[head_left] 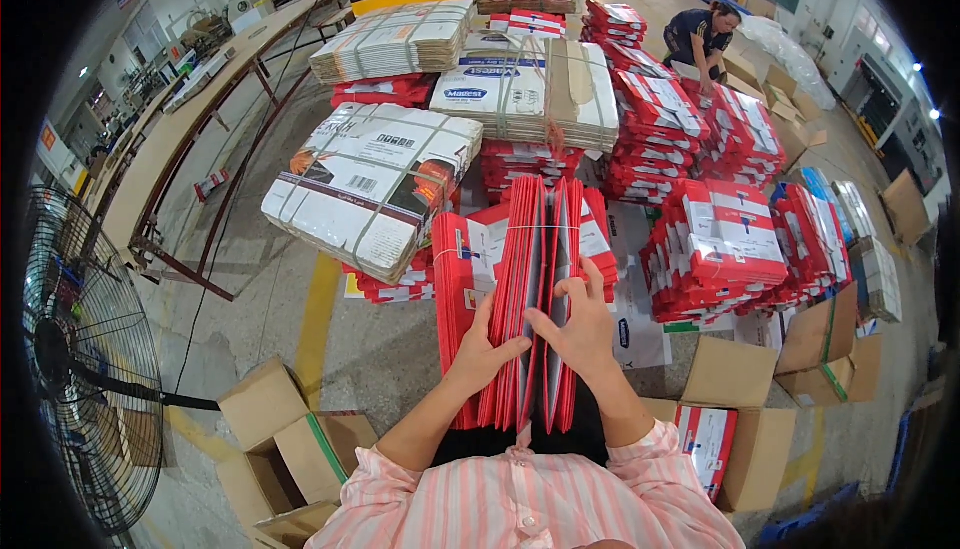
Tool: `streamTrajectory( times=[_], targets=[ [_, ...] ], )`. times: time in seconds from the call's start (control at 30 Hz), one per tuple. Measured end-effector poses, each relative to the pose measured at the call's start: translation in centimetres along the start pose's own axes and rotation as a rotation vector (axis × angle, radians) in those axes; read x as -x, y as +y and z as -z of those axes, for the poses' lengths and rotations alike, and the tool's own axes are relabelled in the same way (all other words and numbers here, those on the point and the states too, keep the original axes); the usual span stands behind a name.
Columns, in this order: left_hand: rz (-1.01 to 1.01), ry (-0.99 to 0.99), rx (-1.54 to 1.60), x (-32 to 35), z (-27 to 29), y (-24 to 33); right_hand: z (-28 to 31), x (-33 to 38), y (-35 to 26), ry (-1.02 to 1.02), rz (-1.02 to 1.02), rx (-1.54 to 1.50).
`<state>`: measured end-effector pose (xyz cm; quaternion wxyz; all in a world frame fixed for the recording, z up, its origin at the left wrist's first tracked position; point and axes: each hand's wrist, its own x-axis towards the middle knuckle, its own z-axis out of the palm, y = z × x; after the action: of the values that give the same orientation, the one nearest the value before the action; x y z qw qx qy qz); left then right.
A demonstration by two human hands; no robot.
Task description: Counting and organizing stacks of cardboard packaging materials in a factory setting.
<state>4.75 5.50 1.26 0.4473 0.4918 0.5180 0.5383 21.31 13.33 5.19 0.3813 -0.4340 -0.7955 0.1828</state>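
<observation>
We've got both hands on the upright stack of flat red cartons (520,299) in front of us. Left hand (482,351) lies flat against it, fingers spread. Right hand (580,329) parts the sheets, fingers tucked between them. Open cardboard box (275,449) sits below-left of the left hand.

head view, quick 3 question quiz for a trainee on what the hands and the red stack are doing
1. True or false: both hands are on the red stack of flat cartons.
2. Which hand has its fingers pushed into a gap in the stack? A left hand B right hand
3. What stands at the far left of the picture?

Key: 1 true. 2 B. 3 a floor fan.
</observation>
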Motion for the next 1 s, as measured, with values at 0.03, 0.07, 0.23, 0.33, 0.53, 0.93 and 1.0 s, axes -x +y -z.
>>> streamTrajectory(
  times=[0.03, 0.07, 0.23, 0.33, 0.53, 0.93, 1.0],
  targets=[
    [0.025, 0.005, -0.029, 0.1, 0.1, 0.0, 0.0, 0.0, 0.1, 0.003, 0.016, -0.005],
    [0.025, 0.009, -0.029, 0.1, 0.2, -0.5, 0.0, 0.0, 0.1, 0.0, 0.018, -0.007],
    [-0.076, 0.059, -0.029, -0.3, 0.1, -1.4, 0.0, 0.2, 1.1, 0.017, -0.034, -0.075],
    [-0.002, 0.009, 0.064, -0.4, 0.0, -0.7, -0.3, 0.1, 1.1, 0.033, -0.007, -0.033],
    [-0.018, -0.017, 0.041, -0.2, 0.2, -0.3, 0.0, -0.2, -0.9, 0.056, 0.067, 0.055],
    [0.076, -0.01, 0.096, -0.2, 0.3, -0.8, 0.0, -0.4, -0.6, -0.01, -0.032, -0.033],
    [0.019, -0.029, 0.043, -0.2, 0.6, -1.3, -0.1, -0.5, -1.2, -0.001, 0.031, 0.037]
  ],
)
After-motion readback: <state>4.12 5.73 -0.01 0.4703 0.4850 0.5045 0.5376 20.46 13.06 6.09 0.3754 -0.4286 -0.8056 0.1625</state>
